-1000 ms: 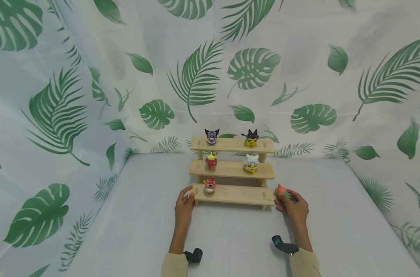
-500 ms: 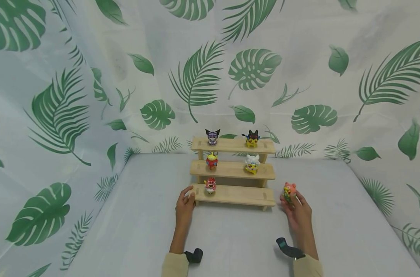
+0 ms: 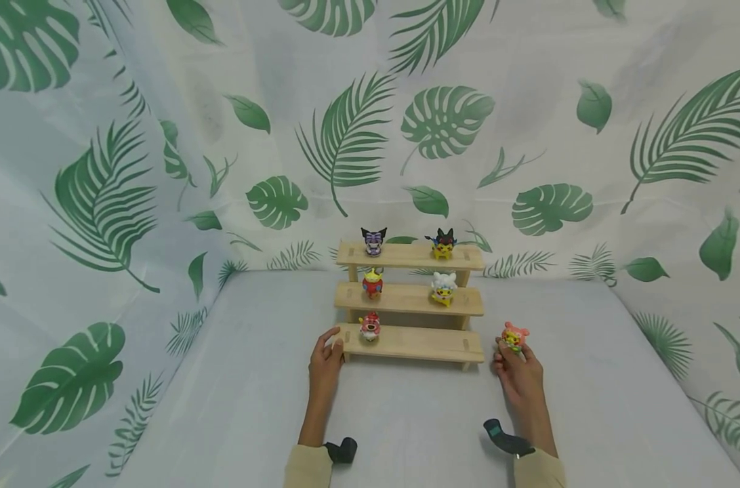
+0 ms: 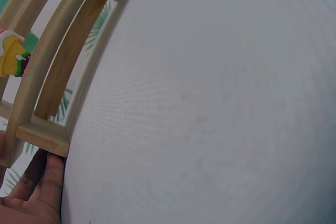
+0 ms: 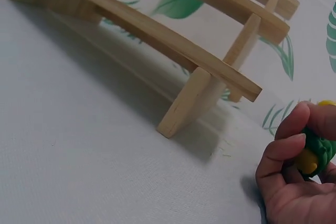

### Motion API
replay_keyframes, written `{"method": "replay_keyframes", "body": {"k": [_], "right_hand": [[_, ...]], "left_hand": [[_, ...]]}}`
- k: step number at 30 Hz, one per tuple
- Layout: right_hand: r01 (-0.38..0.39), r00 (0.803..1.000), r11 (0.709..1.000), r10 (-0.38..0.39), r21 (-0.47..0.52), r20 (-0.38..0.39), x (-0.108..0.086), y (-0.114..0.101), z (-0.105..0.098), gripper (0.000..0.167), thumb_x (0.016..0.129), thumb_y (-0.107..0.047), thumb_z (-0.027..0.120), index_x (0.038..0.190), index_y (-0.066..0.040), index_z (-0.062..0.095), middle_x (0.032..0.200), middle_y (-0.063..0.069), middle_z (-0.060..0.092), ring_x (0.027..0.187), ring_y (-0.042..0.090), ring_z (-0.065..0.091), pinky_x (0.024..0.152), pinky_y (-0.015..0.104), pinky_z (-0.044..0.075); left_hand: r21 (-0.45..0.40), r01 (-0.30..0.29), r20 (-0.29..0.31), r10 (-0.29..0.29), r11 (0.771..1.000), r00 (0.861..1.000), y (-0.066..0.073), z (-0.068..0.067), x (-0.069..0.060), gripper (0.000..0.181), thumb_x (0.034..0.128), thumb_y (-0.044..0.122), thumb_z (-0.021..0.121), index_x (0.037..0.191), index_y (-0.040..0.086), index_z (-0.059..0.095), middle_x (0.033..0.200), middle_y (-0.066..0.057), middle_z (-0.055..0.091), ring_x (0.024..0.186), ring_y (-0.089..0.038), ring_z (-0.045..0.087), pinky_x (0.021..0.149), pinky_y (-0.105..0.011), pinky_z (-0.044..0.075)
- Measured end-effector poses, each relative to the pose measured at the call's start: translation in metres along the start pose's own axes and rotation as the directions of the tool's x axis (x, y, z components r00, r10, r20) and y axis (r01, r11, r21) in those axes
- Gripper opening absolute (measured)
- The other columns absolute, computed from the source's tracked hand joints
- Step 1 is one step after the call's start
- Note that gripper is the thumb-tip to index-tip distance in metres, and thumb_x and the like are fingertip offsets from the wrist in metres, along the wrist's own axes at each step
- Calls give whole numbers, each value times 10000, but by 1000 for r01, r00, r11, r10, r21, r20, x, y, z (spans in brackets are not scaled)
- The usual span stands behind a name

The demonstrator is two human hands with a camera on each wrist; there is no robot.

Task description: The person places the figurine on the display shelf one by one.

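Observation:
My left hand (image 3: pixel 325 359) grips the left end of a three-step wooden display shelf (image 3: pixel 415 342) at its lowest step. In the left wrist view, the fingers (image 4: pixel 50 184) lie against the shelf's end leg, under the overhang. Just right of the shelf, my right hand (image 3: pixel 522 373) pinches a small figurine (image 3: pixel 514 335) with a pink head, yellow face and green body, raised off the table. Its face points towards the head camera. From the right wrist, only the green and yellow lower part (image 5: pixel 315 156) shows between thumb and fingers.
A red-and-white figurine (image 3: pixel 370 327) stands on the bottom step's left. The middle step bears a red-clad figurine (image 3: pixel 373 284) and a white-hooded one (image 3: pixel 444 289). Purple-black (image 3: pixel 373 242) and black-eared yellow (image 3: pixel 443 244) figurines stand on top. A leaf-print curtain (image 3: pixel 345 156) hangs behind.
My right hand has drawn the figurine away from the shelf's right end and slightly rightward, turning it so the face came into view. The left hand has stayed put.

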State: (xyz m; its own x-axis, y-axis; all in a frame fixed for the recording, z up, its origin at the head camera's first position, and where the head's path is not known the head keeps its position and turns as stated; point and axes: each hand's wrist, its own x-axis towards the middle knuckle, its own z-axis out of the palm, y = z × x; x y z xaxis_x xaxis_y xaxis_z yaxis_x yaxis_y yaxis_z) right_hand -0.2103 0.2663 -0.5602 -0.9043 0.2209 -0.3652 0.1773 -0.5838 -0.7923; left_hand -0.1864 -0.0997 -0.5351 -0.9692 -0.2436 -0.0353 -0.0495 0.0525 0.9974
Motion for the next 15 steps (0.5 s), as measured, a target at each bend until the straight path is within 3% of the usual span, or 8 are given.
{"method": "replay_keyframes", "body": {"k": [6,9,15], "right_hand": [[47,999,990,-49,-131,-11,0,-1,4,394,925,-106,667,1219,-198,422,965,-96,717,717,56,600,600,181,477],[63,998,980,-66,-189,-14,-2,0,4,371,925,-126,672,1213,-190,448,957,-102,692,739,44,616,621,174,493],[129,992,963,-126,-234,30,-9,-3,8,383,926,-160,674,1243,-163,458,951,-104,686,751,29,625,642,166,517]], "left_hand": [[-9,-11,7,11,1000,1000,-5,0,2,355,1006,143,544,1348,45,544,874,-305,617,678,-155,485,592,-199,405],[-17,-5,1,5,1000,1000,-16,2,8,358,1006,164,551,1351,69,548,875,-298,625,675,-157,481,588,-201,401],[3,6,-33,-6,1000,999,-36,6,17,344,1009,242,553,1342,159,565,826,-128,632,666,-90,468,596,-191,400]]}}
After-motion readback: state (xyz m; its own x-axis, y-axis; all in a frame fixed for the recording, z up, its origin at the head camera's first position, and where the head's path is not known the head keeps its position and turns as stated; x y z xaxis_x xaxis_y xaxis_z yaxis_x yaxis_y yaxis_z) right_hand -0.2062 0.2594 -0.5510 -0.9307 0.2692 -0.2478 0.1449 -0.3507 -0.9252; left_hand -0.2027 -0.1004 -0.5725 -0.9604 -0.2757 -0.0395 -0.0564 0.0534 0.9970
